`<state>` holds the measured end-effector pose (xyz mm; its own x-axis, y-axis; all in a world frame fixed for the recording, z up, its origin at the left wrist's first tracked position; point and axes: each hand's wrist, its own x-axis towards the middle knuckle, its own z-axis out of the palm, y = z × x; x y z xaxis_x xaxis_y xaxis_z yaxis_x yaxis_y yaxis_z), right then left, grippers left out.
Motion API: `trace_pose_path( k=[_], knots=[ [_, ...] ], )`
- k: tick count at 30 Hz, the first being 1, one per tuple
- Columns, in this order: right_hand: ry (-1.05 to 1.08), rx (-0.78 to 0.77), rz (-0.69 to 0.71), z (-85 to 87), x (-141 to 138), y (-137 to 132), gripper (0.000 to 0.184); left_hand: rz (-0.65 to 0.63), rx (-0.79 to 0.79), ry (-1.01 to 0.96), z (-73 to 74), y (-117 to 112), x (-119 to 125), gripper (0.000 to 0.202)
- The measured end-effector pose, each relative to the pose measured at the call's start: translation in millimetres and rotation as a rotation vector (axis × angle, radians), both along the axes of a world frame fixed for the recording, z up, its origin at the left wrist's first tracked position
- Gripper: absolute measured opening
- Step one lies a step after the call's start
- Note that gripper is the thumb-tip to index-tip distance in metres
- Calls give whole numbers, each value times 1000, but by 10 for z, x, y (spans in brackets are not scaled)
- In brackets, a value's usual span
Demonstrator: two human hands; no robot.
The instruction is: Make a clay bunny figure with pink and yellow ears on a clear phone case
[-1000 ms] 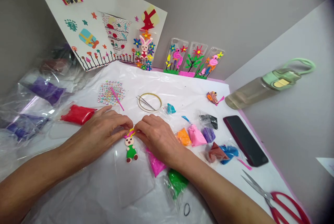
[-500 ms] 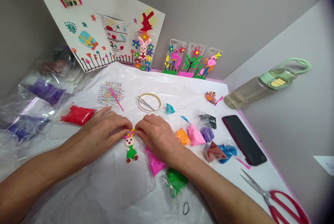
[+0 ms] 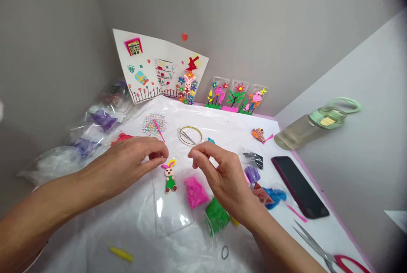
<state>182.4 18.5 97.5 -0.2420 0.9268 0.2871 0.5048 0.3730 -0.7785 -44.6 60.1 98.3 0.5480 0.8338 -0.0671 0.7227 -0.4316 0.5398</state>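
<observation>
A small clay rabbit (image 3: 170, 179) with a green body, one pink ear and one yellow ear lies on a clear phone case (image 3: 173, 218). My left hand (image 3: 140, 158) hovers just left of its ears, fingers loosely curled, with a small gap between thumb and forefinger and nothing visible in it. To the right of the ears, my right hand (image 3: 222, 171) is raised with thumb and forefinger pinched together; whatever is between them is hidden or too small to name. Bags of pink clay (image 3: 196, 192) and green clay (image 3: 217, 215) lie below my right hand.
A yellow clay stick (image 3: 121, 254) lies at the front. Scissors (image 3: 318, 245), a black phone (image 3: 300, 186) and a water bottle (image 3: 311, 126) are on the right. Rhinestones (image 3: 149, 125) and tweezers (image 3: 187, 136) sit behind my hands. Decorated phone cases (image 3: 237, 95) lean on the wall.
Both hands have let go of the rabbit's ears and drawn apart. The view has tilted upward and shifted left, bringing the yellow clay stick into sight.
</observation>
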Motion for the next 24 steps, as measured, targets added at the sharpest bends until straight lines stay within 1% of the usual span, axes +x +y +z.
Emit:
trace_pose_path(
  k=[2, 4, 5, 7, 9, 11, 13, 14, 16, 19, 20, 22, 24],
  knots=[
    [-6, -34, 49, 25, -33, -97, 27, 4, -20, 8, 34, -136, -72, 22],
    [-27, -48, 102, 5, -67, -182, 28, 9, -51, 10, -23, -323, -179, 20],
    [-41, -51, 125, -17, -81, -217, 27, -15, -84, 35, -87, -434, -238, 17],
    [-63, -58, 158, -74, -104, -264, 26, -32, -121, 73, -269, -682, -349, 12],
    [-81, -63, 179, -131, -119, -283, 25, -39, -118, 77, -478, -932, -441, 19],
    [-95, -61, 185, -174, -136, -290, 25, -8, -89, 64, -655, -1141, -510, 18],
    [-98, -58, 189, -194, -157, -299, 25, 13, -81, 47, -756, -1272, -562, 10],
    [-97, -61, 195, -196, -169, -307, 24, 25, -84, 41, -774, -1301, -583, 13],
    [-98, -78, 212, -185, -196, -331, 24, 40, -119, 29, -749, -1292, -610, 19],
    [-88, -121, 238, -160, -229, -367, 23, 84, -178, -10, -617, -1163, -592, 22],
    [-76, -145, 246, -156, -237, -375, 19, 108, -180, -31, -564, -1108, -564, 22],
    [-42, -198, 266, -161, -244, -383, 6, 169, -127, -93, -468, -1002, -473, 22],
    [-27, -235, 285, -184, -246, -380, 23, 220, -45, -171, -396, -914, -353, 22]
  ],
)
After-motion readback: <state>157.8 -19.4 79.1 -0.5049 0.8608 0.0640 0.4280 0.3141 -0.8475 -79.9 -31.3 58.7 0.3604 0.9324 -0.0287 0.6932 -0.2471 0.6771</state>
